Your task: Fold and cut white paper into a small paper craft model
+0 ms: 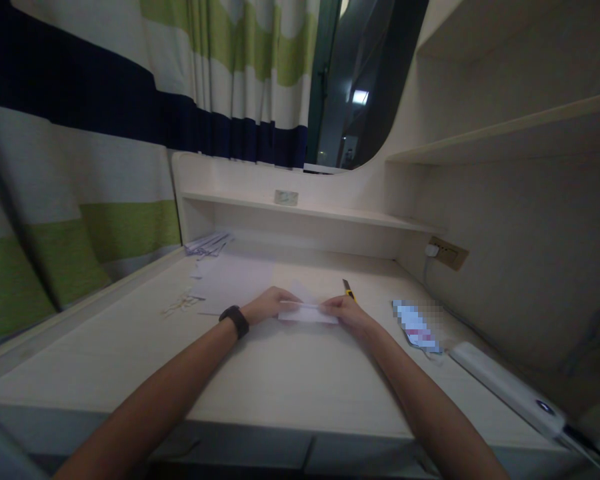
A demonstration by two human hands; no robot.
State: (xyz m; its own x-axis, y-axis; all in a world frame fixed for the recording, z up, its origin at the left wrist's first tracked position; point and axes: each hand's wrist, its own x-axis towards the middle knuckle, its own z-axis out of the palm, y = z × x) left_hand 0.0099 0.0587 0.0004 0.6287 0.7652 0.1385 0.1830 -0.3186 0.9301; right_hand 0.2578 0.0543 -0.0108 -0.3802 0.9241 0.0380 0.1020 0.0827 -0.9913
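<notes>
Folded white paper (307, 312) lies on bench (280, 380), L hand (270, 305) & R hand (343, 311) both pinching its ends; yellow utility knife (349, 289) just behind R hand.

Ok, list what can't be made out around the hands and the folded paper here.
- Folded white paper, head view: both ends covered by the left hand and right hand, so each grip is unclear.
- Yellow utility knife: lower part hidden behind the right hand.
- Packet: blurred out, unreadable.
- Paper scraps: too small and dim.
</notes>
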